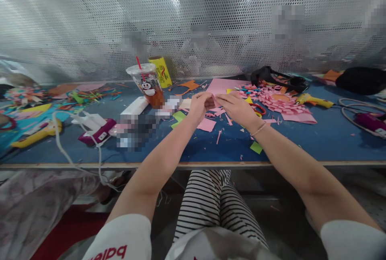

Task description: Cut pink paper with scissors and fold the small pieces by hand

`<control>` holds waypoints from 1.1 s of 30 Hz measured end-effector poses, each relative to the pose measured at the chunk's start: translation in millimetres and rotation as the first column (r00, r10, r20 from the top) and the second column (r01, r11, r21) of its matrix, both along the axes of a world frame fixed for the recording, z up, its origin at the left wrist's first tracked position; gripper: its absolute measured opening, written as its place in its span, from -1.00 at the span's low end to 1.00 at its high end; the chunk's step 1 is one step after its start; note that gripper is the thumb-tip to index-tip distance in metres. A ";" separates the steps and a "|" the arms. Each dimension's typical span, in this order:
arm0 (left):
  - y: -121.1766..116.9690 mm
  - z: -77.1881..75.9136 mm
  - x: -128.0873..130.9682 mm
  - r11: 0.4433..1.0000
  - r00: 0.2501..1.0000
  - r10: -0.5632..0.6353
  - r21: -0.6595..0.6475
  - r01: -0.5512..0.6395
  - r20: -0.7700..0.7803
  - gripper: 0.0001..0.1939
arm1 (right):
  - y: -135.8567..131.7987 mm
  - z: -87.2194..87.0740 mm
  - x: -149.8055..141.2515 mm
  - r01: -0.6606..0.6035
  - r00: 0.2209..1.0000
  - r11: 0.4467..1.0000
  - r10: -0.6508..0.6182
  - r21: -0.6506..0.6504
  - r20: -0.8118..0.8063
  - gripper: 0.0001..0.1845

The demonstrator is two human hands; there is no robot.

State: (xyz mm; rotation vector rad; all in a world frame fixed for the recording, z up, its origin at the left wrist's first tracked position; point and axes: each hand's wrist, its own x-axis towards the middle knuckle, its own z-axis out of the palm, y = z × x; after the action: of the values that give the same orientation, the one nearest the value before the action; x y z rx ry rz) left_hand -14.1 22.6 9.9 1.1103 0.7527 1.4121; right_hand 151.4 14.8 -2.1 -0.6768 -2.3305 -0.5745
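Observation:
My left hand (200, 105) and my right hand (237, 109) meet over the blue table (316, 139), fingers pinched together on a small pink paper piece (215, 101). Pink paper scraps (206, 124) lie just under the hands. Red-handled scissors (258, 109) rest right behind my right hand. A pink paper sheet (221, 85) lies farther back, and a flower of folded pink strips (282, 102) sits to the right.
An iced drink cup with a red straw (147, 83) and a yellow tube (161, 71) stand at back left. A yellow glue gun (313, 100), black strap (280, 77), white charger with cable (90, 122) and coloured scraps surround the work spot. Perforated metal screen (193, 18) closes the back.

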 end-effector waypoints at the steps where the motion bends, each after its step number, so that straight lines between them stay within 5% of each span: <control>1: 0.0 0.1 0.1 1.000 1.000 -0.003 -0.004 0.003 0.003 -0.86 | 0.1 -0.3 -0.1 -0.001 1.000 1.000 0.001 -0.005 0.013 -0.56; 33: 2.4 -2.3 0.7 0.997 0.999 -0.034 -0.064 0.033 0.000 -0.87 | 4.7 -3.0 0.8 -0.026 0.998 0.999 0.025 0.022 0.056 -0.62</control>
State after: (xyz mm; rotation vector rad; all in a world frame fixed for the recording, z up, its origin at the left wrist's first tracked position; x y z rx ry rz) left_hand -13.4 25.1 7.7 1.0693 0.7720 1.3501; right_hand 152.2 19.4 -5.1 -0.6275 -2.3770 -0.6140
